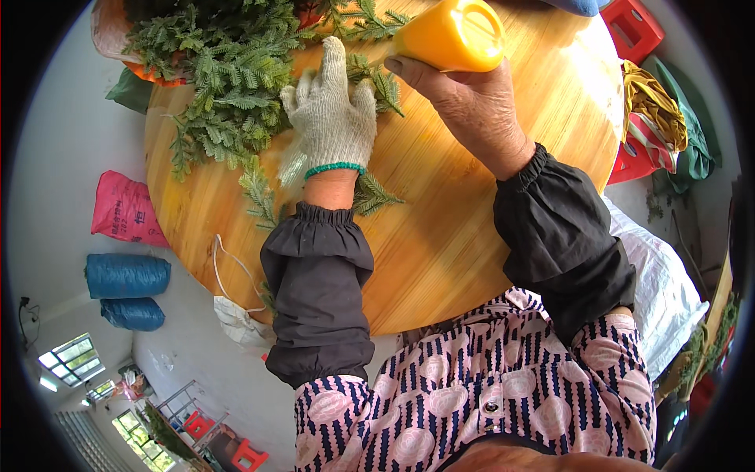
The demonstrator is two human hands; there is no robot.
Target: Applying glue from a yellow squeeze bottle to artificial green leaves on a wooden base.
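Yellow container (452, 35) is sitting in the curled grip of the right hand (476, 106), upper centre; the gloved left hand (334, 118) is resting loosely spread beside greenery (228, 86) heaped upper left, and sprigs (373, 197) are lying ungathered on the tabletop (440, 236).

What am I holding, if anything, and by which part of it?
Your right hand holds the yellow container by its side. Whether your gloved left hand grips any greenery can't be told.

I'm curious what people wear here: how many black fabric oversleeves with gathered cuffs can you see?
2. One black fabric oversleeve is on the arm of the gloved left hand; the second oversleeve is on the arm of the bare right hand. Neither is hidden.
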